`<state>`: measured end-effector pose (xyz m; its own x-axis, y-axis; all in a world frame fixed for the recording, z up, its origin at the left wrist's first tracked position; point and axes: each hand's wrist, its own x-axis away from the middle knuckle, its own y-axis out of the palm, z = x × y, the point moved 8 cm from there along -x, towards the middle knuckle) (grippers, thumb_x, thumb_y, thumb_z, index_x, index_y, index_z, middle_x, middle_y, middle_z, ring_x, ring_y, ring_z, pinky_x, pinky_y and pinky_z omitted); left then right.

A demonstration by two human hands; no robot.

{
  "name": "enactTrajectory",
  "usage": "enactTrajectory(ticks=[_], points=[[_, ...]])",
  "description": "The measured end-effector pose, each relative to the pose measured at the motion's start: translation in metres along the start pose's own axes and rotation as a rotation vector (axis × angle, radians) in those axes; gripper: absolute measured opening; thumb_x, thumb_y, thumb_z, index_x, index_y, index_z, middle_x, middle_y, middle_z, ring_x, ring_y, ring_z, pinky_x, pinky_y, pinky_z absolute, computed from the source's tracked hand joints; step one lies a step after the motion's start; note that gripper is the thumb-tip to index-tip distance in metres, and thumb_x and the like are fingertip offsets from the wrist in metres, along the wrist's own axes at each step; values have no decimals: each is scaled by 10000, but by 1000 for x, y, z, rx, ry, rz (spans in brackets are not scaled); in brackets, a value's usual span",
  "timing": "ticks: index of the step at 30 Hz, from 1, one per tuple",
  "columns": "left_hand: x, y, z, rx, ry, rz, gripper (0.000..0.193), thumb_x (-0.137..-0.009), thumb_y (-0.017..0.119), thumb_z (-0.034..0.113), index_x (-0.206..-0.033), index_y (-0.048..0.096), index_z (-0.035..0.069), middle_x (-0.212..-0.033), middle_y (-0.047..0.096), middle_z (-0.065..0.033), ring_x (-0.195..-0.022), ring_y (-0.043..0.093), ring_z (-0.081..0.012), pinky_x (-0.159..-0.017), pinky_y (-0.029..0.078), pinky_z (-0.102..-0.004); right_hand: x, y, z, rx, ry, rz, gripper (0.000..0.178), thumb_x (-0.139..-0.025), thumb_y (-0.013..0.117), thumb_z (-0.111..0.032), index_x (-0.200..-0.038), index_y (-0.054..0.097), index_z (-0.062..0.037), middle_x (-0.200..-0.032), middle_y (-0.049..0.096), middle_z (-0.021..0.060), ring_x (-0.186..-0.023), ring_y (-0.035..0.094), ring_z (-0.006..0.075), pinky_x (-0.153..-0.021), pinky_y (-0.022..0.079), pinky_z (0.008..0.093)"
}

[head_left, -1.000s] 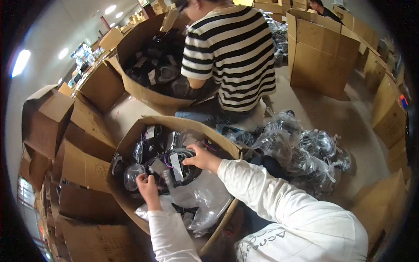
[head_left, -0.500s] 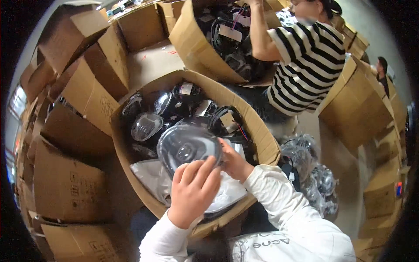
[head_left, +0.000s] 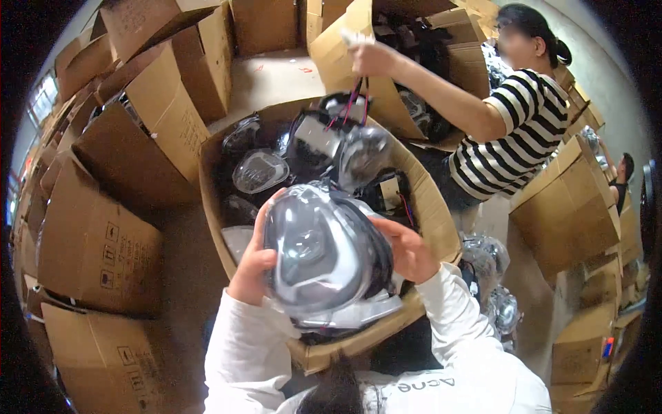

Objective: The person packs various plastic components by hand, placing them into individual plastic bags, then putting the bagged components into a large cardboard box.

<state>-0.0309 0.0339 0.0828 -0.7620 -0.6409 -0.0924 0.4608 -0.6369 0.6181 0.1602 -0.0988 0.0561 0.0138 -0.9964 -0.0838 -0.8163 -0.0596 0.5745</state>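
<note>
left hand (head_left: 252, 265) | right hand (head_left: 412, 250) | both clasp bagged mask (head_left: 324, 255) (edges) | above carton (head_left: 431, 207) rim

The person wears a white long-sleeved cotton top (head_left: 441, 372) with dark printed lettering; both bare hands come out of its cuffs.

Open cardboard box (head_left: 434, 214) crowded with bagged parts (head_left: 258, 169), stacked cartons (head_left: 103, 241) walling the left, co-worker's arm (head_left: 441, 86) crossing above, bare floor strip (head_left: 276, 76) open beyond.
</note>
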Motion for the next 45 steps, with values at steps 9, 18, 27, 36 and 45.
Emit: enactTrajectory(ticks=[9, 18, 27, 36, 45], points=[[82, 95, -55, 392, -667, -873, 1214, -638, 871, 346, -1576, 234, -88, -1576, 386, -270, -1474, 389, -303, -1241, 196, -406, 60, 66, -68, -263, -380, -794, 655, -939, 639, -462, -1294, 625, 88, -1302, 612, 363, -475, 527, 205, -475, 428, 343], [45, 66, -122, 319, -555, -297, 1176, -780, 783, 316, -1667, 15, 234, -1579, 426, -183, -1405, 494, -310, -1205, 338, -421, 110, 113, -86, -120, -273, -1185, 634, -934, 658, -358, -1294, 601, 162, -1328, 558, 427, -1210, 611, 533, -1007, 508, 505], [32, 26, -126, 3, -371, 338, 1061, -964, 671, 353, -1623, -157, 273, -1575, 309, -206, -1385, 441, -401, -979, 520, -563, 90, 137, -33, 409, -71, -911, 589, -936, 660, -71, -1462, 452, 93, -1551, 391, 332, -1088, 665, 308, -731, 589, 326], [64, 74, -51, -1698, 978, -39, 524, -854, 746, 129, -1347, 571, 142, -1452, 476, -156, -1306, 411, -279, -939, 433, -408, 93, 4, -121, 722, -956, 426, 687, -938, 674, -8, -1541, 383, -158, -1387, 611, 237, -1058, 696, 299, -746, 636, 385], [71, 132, -64, -1621, 946, -329, 350, -839, 718, 150, -1181, 648, 180, -1110, 730, 70, -1095, 507, -171, -924, 296, -380, 32, 33, -1, 818, 198, -269, 1138, -757, 719, 38, -1674, 80, -175, -993, 662, 118, -853, 618, 212, -832, 513, 324]])
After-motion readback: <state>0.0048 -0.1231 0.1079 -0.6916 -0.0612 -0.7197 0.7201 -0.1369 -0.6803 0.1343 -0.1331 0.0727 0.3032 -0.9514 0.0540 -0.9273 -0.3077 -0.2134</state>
